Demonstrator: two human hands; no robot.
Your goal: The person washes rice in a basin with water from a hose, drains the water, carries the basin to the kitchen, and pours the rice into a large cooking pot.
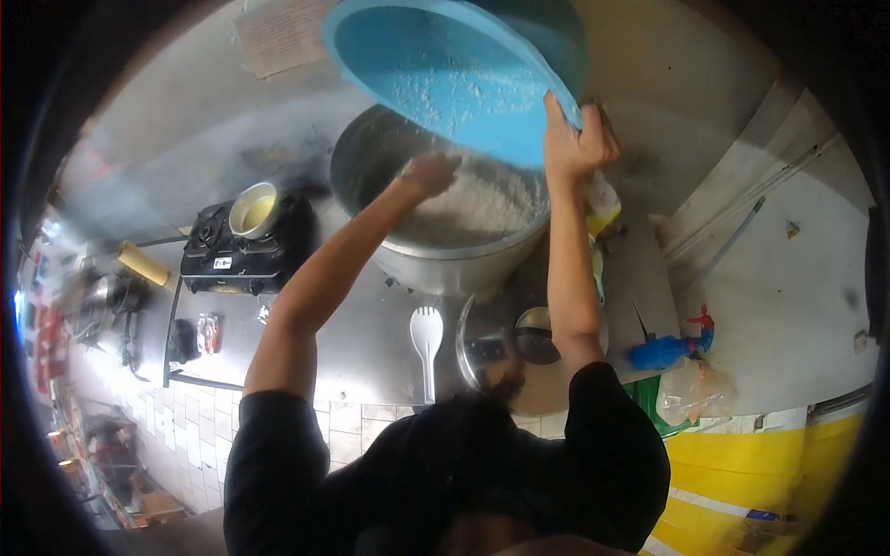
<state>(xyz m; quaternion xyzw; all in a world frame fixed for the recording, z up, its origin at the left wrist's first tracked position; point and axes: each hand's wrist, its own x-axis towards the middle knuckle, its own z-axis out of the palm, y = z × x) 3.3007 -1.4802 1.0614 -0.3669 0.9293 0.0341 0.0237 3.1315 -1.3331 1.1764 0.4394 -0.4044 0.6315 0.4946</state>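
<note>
My right hand (579, 141) grips the rim of a blue plastic basin (505, 130), which is tilted over a large metal pot (454, 273). White grains that look like rice cling to the basin's inner wall. A heap of the same white grains (491, 199) lies in the pot. My left hand (431, 174) is over the pot's mouth, near the basin's lower edge; motion blurs its fingers. A white slotted rice paddle (426, 338) lies on the metal counter in front of the pot.
Left of the pot is a black gas stove (246, 246) bearing a small metal pot (255, 211). A round metal lid (491, 347) lies near my body. On the right are a blue spray bottle (663, 352) and a clear plastic bag (695, 394). Paper (283, 42) hangs on the wall.
</note>
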